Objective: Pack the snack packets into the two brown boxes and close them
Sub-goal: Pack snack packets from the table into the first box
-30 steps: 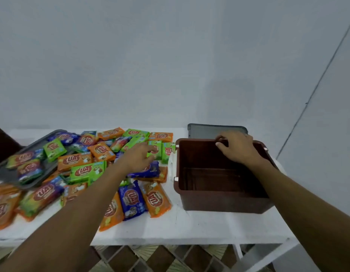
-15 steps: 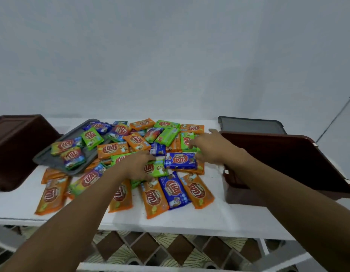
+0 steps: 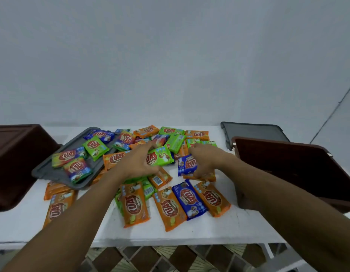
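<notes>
Both hands have closed on the heap since half a second ago, the right hand (image 3: 205, 161) no longer reaching flat.

Nearest, by the table (image 3: 219, 228)'s front edge, snack packets (image 3: 170, 209) lie flat in a loose row. Behind them, about mid-table, the left hand (image 3: 138, 163) pinches a green packet (image 3: 160, 159) between thumb and curled fingers. The right hand curls its fingers down round a blue packet (image 3: 186, 164). More packets lie beyond, some on a grey tray (image 3: 50, 173) towards the left edge.

The left brown box (image 3: 17, 160) and right brown box (image 3: 287, 169) sit at the table's side edges, with a grey lid (image 3: 254, 132) at the far right corner.

The packets look light, with slick, crinkly wrappers and probably brittle contents. They are best taken across the width with a light grip.
</notes>
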